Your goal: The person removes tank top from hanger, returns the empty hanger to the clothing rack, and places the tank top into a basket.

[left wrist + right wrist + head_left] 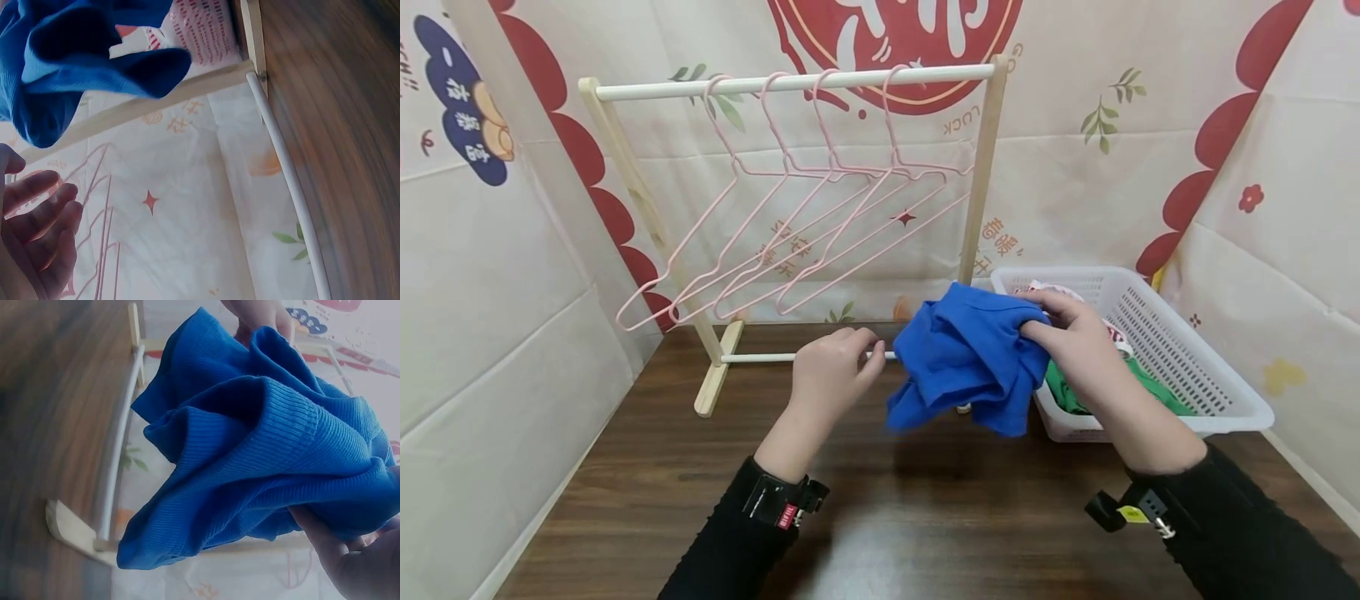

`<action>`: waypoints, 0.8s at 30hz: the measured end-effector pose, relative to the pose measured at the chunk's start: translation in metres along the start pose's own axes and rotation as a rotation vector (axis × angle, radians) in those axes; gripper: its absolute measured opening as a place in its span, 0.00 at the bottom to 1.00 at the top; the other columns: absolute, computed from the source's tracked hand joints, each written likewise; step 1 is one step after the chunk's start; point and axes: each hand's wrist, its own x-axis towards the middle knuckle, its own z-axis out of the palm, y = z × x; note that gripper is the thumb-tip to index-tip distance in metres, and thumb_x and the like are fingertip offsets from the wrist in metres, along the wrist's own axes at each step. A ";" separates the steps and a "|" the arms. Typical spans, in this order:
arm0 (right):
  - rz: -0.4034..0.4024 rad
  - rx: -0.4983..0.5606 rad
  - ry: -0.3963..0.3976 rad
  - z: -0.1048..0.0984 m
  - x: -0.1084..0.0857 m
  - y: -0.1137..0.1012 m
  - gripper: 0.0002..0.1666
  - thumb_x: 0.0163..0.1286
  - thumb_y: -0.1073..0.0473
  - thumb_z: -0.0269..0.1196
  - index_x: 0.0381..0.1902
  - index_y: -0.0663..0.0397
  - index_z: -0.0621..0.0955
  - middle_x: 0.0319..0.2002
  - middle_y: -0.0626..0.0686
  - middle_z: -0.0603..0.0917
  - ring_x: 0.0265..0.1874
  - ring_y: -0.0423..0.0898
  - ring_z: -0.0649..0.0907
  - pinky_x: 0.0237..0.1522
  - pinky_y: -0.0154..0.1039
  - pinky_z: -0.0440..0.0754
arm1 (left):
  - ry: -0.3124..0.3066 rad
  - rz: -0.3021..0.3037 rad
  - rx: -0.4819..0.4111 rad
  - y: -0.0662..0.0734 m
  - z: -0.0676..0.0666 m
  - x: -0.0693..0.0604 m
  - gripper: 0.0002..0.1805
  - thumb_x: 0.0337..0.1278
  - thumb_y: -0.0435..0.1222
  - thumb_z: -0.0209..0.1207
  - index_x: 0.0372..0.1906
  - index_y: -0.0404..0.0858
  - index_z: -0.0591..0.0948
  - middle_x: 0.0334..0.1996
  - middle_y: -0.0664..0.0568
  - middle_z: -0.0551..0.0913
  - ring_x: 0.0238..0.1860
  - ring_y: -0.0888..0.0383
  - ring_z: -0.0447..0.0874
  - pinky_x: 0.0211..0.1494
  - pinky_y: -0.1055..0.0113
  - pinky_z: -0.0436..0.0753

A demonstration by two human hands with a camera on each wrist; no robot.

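Observation:
A crumpled blue ribbed garment (973, 358) hangs in the air in front of the rack's right post. My right hand (1078, 346) pinches its right side between thumb and fingers; in the right wrist view the thumb (322, 540) lies against the cloth. Its exact kind is hard to tell while bunched. To the left of the garment is my left hand (831, 371), holding nothing. The left wrist view shows its fingers (47, 219) loosely bent, apart from the blue cloth (94, 69).
Pink hangers (842, 171) hang from the white bar (662, 90) of a wooden rack behind the hands. At the right, a white plastic basket (1213, 362) holds a green cloth (1157, 392) and a red-and-white patterned one. A brown wooden table (925, 525) lies below.

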 end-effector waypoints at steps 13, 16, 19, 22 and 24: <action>-0.016 0.034 0.083 -0.038 0.004 -0.001 0.18 0.73 0.60 0.57 0.59 0.51 0.80 0.51 0.44 0.79 0.47 0.42 0.77 0.43 0.27 0.78 | -0.030 0.035 -0.017 0.019 0.019 0.008 0.11 0.62 0.42 0.58 0.28 0.44 0.85 0.22 0.56 0.83 0.17 0.62 0.76 0.14 0.70 0.64; -0.031 0.026 0.109 -0.048 0.005 0.000 0.17 0.73 0.60 0.58 0.58 0.51 0.81 0.50 0.43 0.79 0.46 0.42 0.78 0.41 0.26 0.79 | -0.036 0.035 -0.030 0.023 0.022 0.008 0.11 0.62 0.42 0.58 0.27 0.44 0.85 0.22 0.56 0.83 0.18 0.62 0.77 0.14 0.70 0.65; -0.054 0.111 0.116 -0.059 0.005 0.001 0.16 0.72 0.62 0.58 0.55 0.50 0.83 0.49 0.44 0.80 0.45 0.42 0.79 0.40 0.26 0.79 | -0.036 0.034 -0.037 0.027 0.025 0.010 0.11 0.62 0.42 0.58 0.27 0.44 0.85 0.21 0.57 0.82 0.18 0.63 0.77 0.15 0.71 0.65; -0.077 0.260 0.110 -0.068 0.005 0.002 0.15 0.71 0.66 0.59 0.53 0.53 0.84 0.47 0.47 0.82 0.44 0.42 0.80 0.41 0.26 0.80 | -0.029 0.033 -0.040 0.031 0.027 0.012 0.10 0.61 0.42 0.58 0.27 0.45 0.85 0.21 0.58 0.81 0.18 0.64 0.76 0.15 0.71 0.65; -0.092 0.303 0.113 -0.074 0.005 0.002 0.15 0.71 0.66 0.59 0.53 0.55 0.84 0.46 0.48 0.82 0.44 0.43 0.79 0.41 0.26 0.80 | -0.022 0.035 -0.040 0.034 0.029 0.014 0.09 0.60 0.41 0.58 0.26 0.46 0.84 0.20 0.58 0.81 0.17 0.64 0.75 0.15 0.71 0.64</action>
